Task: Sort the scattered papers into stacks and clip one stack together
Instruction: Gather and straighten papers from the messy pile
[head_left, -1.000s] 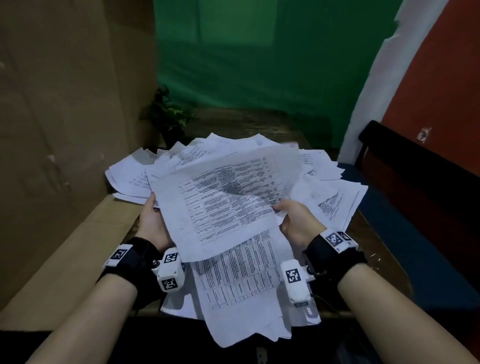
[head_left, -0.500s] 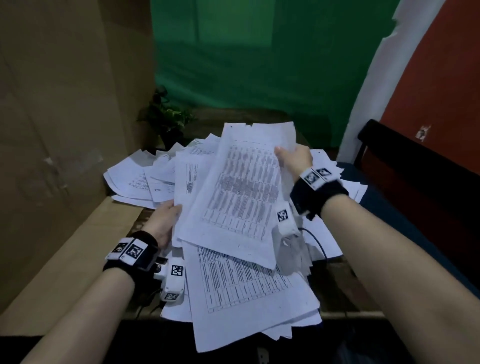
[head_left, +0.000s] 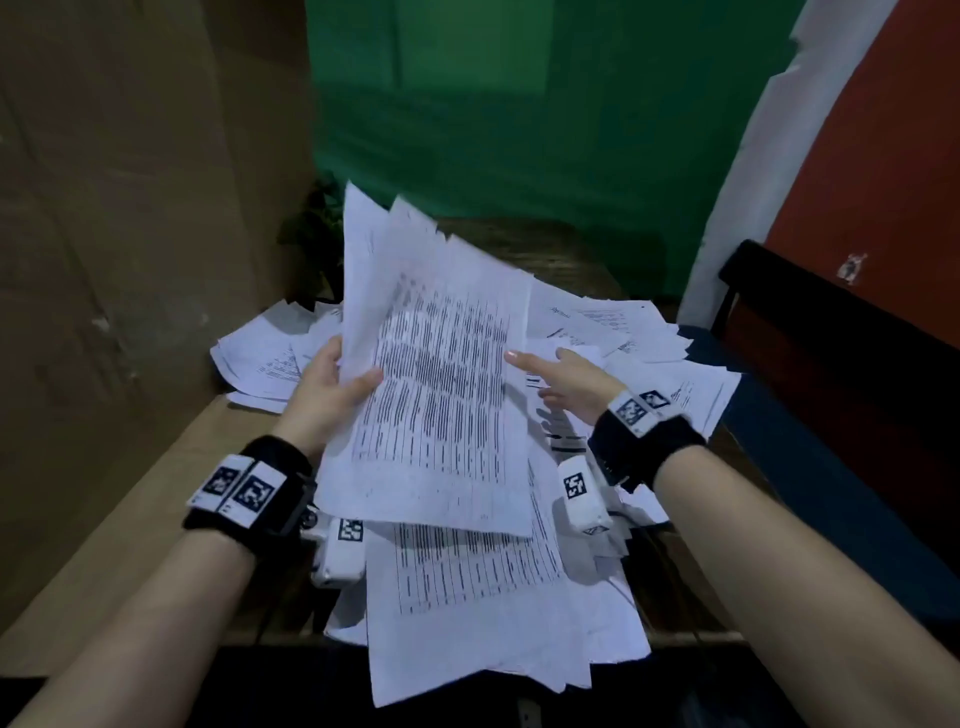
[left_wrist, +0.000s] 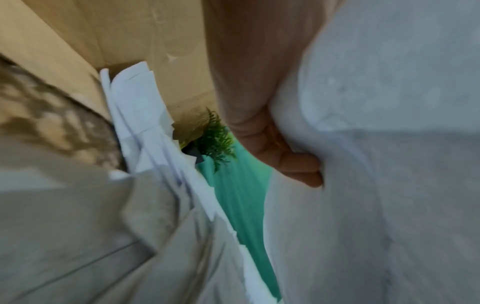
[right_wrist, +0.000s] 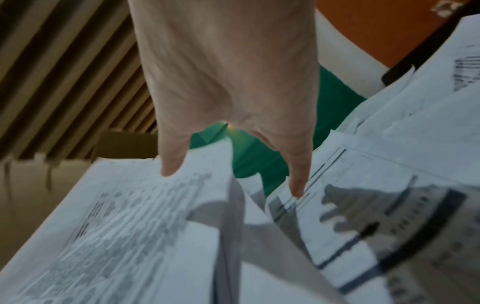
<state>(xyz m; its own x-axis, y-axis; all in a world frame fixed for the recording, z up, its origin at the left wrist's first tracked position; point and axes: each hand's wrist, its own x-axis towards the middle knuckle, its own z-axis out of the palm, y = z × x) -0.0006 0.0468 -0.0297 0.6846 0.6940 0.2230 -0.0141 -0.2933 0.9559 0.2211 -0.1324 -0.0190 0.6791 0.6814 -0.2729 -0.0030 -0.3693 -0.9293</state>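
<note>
A bundle of printed sheets stands tilted up above the table, and my left hand grips its left edge, thumb on the front. In the left wrist view the fingers curl behind the white paper. My right hand hovers just right of the bundle, fingers straight and spread, one fingertip at the sheet's right edge. The right wrist view shows its fingers extended over printed pages. Scattered papers cover the table; a lower stack hangs over the near edge.
A small green plant stands at the back left, partly hidden by the raised sheets. Cardboard wall closes the left side, green cloth the back. A dark chair stands to the right. The wooden table shows behind the papers.
My right hand let go of the top sheet and dropped to the right with open fingers. My left hand took hold of the bundle's left edge and raised it more upright.
</note>
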